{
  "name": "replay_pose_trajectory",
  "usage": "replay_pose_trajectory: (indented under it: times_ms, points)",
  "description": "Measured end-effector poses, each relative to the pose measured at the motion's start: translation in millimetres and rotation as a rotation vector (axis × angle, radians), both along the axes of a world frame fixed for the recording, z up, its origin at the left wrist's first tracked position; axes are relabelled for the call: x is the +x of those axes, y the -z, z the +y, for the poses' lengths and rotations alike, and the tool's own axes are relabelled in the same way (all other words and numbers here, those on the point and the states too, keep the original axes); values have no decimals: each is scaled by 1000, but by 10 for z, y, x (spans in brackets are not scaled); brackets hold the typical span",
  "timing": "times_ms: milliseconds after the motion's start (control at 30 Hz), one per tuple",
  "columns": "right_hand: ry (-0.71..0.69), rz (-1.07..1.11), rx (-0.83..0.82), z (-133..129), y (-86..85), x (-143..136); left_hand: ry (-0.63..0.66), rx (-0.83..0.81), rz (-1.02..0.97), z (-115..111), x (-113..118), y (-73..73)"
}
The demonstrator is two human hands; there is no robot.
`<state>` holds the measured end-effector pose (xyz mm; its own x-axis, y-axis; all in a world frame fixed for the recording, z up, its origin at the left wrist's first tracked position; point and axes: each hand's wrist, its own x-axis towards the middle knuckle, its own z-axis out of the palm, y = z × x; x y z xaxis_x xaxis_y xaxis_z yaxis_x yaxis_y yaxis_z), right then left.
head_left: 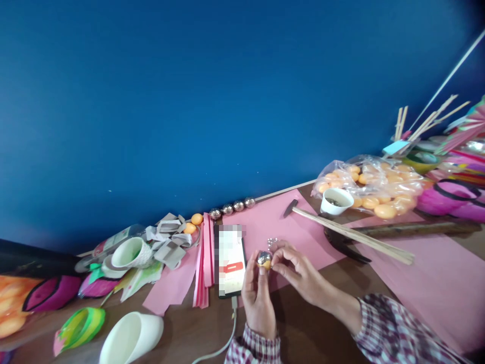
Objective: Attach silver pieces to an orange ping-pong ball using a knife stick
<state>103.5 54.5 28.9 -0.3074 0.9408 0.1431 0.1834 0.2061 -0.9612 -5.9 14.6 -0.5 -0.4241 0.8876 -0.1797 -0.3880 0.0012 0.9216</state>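
From here I can see the left hand (258,298) closed around a ball (264,259), silvery on top and orange below, just above the surface (303,323). The right hand (299,270) has its thumb and forefinger brought close together at the ball's right side; I can't tell whether something thin is pinched there. Small silvery bits (272,242) show just beyond the fingers, on a pink sheet (261,212).

Left of the hands lies a phone (232,263) with a bright screen, a cable (235,323) running from its lower end, and folded pink strips (204,263) beside it. Four silvery balls (233,208) sit in a row along the blue wall (189,101). Over to the right are a hammer (341,228), a small white cup (337,201) holding something dark, and a clear bag (371,184) of orange balls. Nearer on the left, a big white cup (132,336) is tipped over.
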Motion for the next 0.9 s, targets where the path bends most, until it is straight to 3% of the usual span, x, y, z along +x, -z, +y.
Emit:
replay_pose_trajectory:
  times_ms: [333, 900]
  points:
    - [-11, 11, -65, -1, 9, 1, 69, 13, 62, -4, -35, 14]
    - [-25, -5, -94, -13, -13, -1, 61, 11, 132, -6, -44, 3]
